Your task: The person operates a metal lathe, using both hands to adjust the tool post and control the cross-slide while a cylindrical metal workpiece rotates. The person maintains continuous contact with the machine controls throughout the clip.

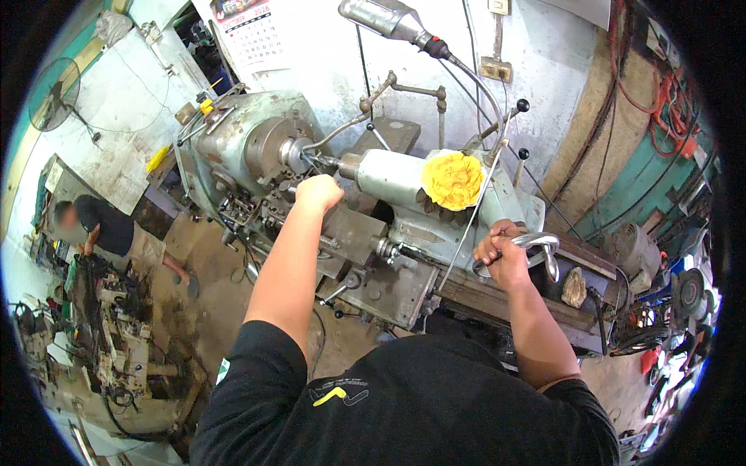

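Centre frame: our left hand (318, 192) is fisted beside the lathe chuck (273, 147); can't tell what it grips. Right hand (503, 252), centre-right, is wrapped round the tailstock handwheel (540, 250). Risk: knuckles or yellow rag (453, 180) caught if the chuck spins.

The lathe (256, 147) is a pale grey-green, mottled with dark grime and bare steel at the chuck. On its tailstock (388, 177), the same faded green, lies a bright yellow rag (453, 181) (crumpled like a flower). The handwheel (540, 247) under the right hand (501, 252) is shiny silver. The left hand (317, 192) comes from a black sleeve; the shirt (404, 404) is black with a small yellow mark. The lamp (385, 17) is dull metallic grey with a black neck. The wall behind is whitish, stained; cables (668, 105) at right are red-orange. The floor (202, 272) is oily brown.
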`<action>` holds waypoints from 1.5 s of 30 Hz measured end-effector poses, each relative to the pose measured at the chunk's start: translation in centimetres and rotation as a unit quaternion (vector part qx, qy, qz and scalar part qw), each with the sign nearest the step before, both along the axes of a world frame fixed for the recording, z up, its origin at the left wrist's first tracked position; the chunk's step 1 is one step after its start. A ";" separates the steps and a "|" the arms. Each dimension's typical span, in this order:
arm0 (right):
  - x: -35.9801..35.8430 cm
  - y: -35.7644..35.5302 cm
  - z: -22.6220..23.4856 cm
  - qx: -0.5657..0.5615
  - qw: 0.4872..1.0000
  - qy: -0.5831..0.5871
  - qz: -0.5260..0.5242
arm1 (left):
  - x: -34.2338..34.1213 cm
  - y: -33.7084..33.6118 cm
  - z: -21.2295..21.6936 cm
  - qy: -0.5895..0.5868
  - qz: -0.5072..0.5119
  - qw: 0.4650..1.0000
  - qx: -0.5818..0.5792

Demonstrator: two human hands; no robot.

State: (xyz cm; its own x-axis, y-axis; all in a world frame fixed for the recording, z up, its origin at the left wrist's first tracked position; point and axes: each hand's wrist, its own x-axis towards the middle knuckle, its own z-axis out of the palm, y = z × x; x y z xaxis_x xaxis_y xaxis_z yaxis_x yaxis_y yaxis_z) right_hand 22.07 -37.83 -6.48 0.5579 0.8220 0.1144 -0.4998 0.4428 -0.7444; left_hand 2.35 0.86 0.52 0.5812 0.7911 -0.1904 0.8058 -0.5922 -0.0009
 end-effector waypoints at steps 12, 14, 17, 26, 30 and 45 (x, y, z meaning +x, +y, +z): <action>-0.5 0.5 -0.6 -0.082 0.993 -0.079 -0.020 | 1.4 1.4 -0.7 0.049 0.012 0.999 -0.013; -0.2 0.4 -0.6 -0.097 0.991 -0.092 -0.010 | 1.6 1.8 -0.9 0.063 0.017 0.998 -0.008; 0.0 0.6 -1.0 -0.110 0.988 -0.106 0.012 | 1.8 2.8 -1.4 0.104 0.019 0.994 -0.024; -0.8 1.2 -0.3 -0.198 0.958 -0.198 -0.062 | 1.1 3.9 -2.1 -0.085 -0.021 0.995 0.044; -1.1 1.1 0.5 -0.186 0.961 -0.194 -0.065 | 0.5 5.1 -3.2 -0.165 -0.003 0.986 0.006; -0.6 2.1 -0.9 -0.122 0.972 -0.190 -0.066 | 1.5 9.5 -5.3 -0.103 0.001 0.994 -0.037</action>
